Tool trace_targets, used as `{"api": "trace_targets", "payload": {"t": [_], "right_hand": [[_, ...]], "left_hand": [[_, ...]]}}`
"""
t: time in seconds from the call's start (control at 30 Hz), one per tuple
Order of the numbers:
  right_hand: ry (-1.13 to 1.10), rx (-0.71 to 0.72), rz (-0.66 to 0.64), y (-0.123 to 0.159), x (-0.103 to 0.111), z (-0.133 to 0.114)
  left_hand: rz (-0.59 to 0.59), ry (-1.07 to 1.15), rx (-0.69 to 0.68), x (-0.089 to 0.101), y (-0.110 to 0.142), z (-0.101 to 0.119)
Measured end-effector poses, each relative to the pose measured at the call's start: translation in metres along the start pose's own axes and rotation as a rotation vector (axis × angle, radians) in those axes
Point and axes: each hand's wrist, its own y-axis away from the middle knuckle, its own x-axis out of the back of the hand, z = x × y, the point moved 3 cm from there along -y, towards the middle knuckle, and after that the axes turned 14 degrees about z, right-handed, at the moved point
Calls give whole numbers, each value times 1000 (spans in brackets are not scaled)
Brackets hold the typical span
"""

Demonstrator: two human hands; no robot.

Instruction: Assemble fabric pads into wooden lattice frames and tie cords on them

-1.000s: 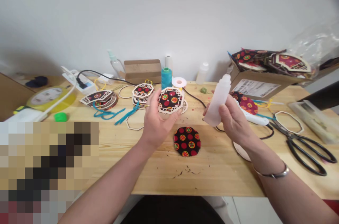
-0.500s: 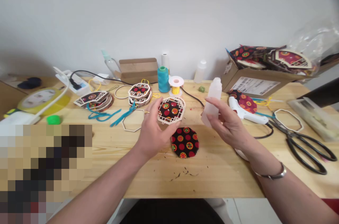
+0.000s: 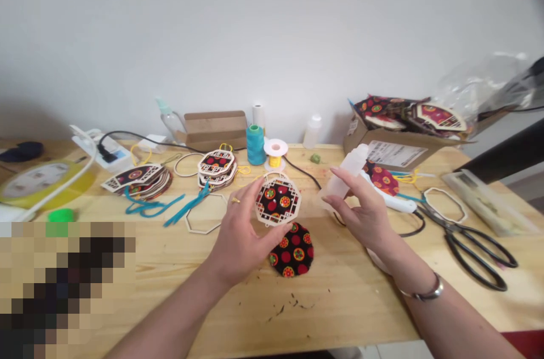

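Note:
My left hand (image 3: 242, 229) grips an octagonal wooden lattice frame (image 3: 296, 213) by its edges; black fabric with red and flowered dots shows through its openings. In my right hand (image 3: 365, 209) a translucent white squeeze bottle (image 3: 346, 175) is pinched between thumb and fingers, its top leaning to the right. The bottle and the frame are apart. Below the frame a round piece of the same dotted fabric (image 3: 293, 254) lies flat on the wooden table (image 3: 212, 302), its upper edge partly covered by the frame and my left thumb.
Stacked lattice pieces (image 3: 215, 163), a teal thread cone (image 3: 255, 146) and a yellow-wound spool (image 3: 275, 155) stand behind. To the right are a white glue gun (image 3: 395, 201), large black-handled scissors (image 3: 476, 251) and a cardboard box (image 3: 395, 146) of fabric pieces. Yellow tape (image 3: 72, 189) lies left.
The bottle in my right hand has tipped further to the right. My left hand has turned the lattice frame to face me more. The whole view has shifted slightly.

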Motion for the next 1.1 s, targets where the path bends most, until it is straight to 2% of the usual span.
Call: {"api": "trace_targets", "payload": {"t": [0.13,0.23,0.4,0.47,0.63,0.77,0.87,0.93,1.03,1.1], "right_hand": [[108,-164,93,-19,3,18],[179,-250,29,-37,-1,30],[481,-106,-139,-62,-28,50],[561,-88,-188,-68,-41,59],[609,-108,-211,-75,-61,73],[626,-130,-248,-76,-62,72],[619,-126,-299,-76,-50,62],[596,-118,-307,-75,-33,50],[572,-179,-200,-71,12,38],[648,-242,-156,-61,49,39]], "left_hand": [[-46,-35,-36,-2,2,0],[-46,-44,-21,-3,2,-1],[26,-63,12,-3,1,-5],[48,-67,-1,-2,0,-6],[67,-76,-35,-1,-1,-6],[54,-100,-33,-1,-1,-5],[45,-117,-32,-2,-1,-4],[48,-118,-29,-2,-2,-5],[78,-107,-33,-1,-3,-5],[105,-107,-37,0,-5,-5]]}}
